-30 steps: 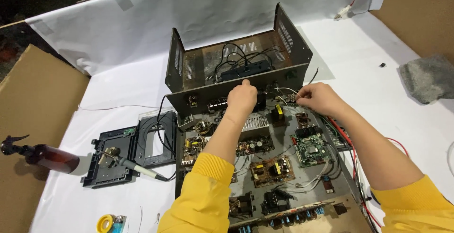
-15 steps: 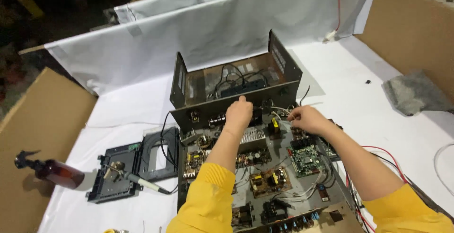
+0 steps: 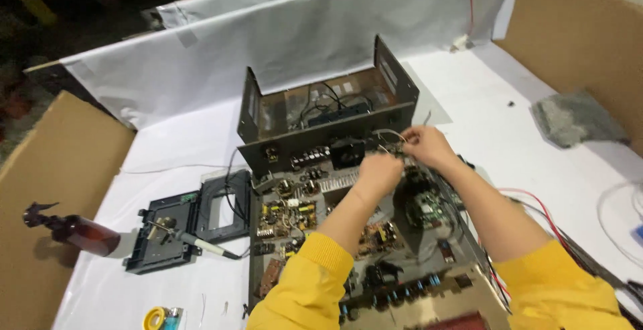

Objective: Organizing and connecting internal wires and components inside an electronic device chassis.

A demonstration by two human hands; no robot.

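Observation:
An opened electronic chassis (image 3: 321,229) full of circuit boards lies before me, its dark metal cover (image 3: 321,112) standing behind it. My left hand (image 3: 380,171) is curled over the back of the boards, beside the rear panel. My right hand (image 3: 426,146) pinches thin white wires (image 3: 390,133) just behind it. The two hands almost touch. Both sleeves are yellow.
A black plastic drive frame (image 3: 187,226) with a soldering iron (image 3: 201,243) across it lies left of the chassis. A brown spray bottle (image 3: 74,233) stands far left. A grey cloth (image 3: 577,117) lies far right, red wires (image 3: 536,209) run at right. Cardboard walls flank the white table.
The camera has moved closer and shifted. My two hands have come together at the rear of the chassis, the right hand now gripping the white wires.

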